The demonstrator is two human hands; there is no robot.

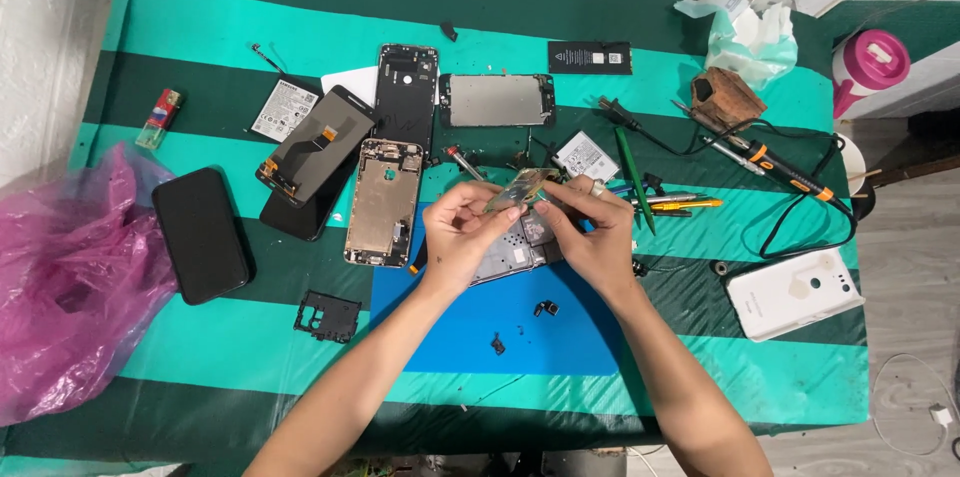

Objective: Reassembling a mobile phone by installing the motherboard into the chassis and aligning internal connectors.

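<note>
Above the blue work mat [520,332], the left hand [462,237] and right hand [592,235] pinch a small phone circuit board [520,189] by its ends with their fingertips. It looks light, thin, stiff and fragile; the bare edges seem the safest hold.

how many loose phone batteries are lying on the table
3: a black battery at the far edge, a white battery at far left by the dark screen, another white battery just beyond the right hand. More may lie hidden under parts.
</note>
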